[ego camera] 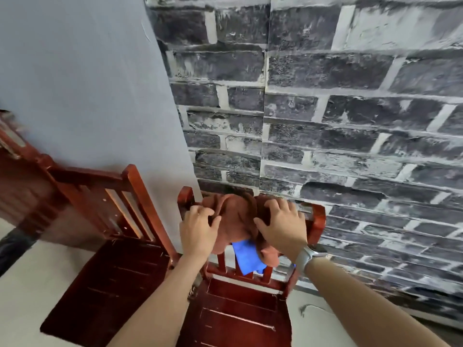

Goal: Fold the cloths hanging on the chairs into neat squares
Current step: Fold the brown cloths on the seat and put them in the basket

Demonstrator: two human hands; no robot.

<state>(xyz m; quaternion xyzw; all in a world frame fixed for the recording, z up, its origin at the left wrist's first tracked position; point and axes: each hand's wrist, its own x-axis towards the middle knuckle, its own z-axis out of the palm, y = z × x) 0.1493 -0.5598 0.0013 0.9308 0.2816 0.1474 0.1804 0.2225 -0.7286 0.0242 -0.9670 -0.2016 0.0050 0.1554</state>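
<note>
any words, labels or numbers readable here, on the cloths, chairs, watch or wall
None can be read.
Brown cloth and blue cloth: no label or print shows.
Watch: its face is turned away.
Chairs and brick-pattern wall: no writing.

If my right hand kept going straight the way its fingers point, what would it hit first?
Probably the brick-pattern wall. The right hand rests on the brown cloth over the chair's top rail, fingers pointing past it toward the wall; depth there is unclear.
</note>
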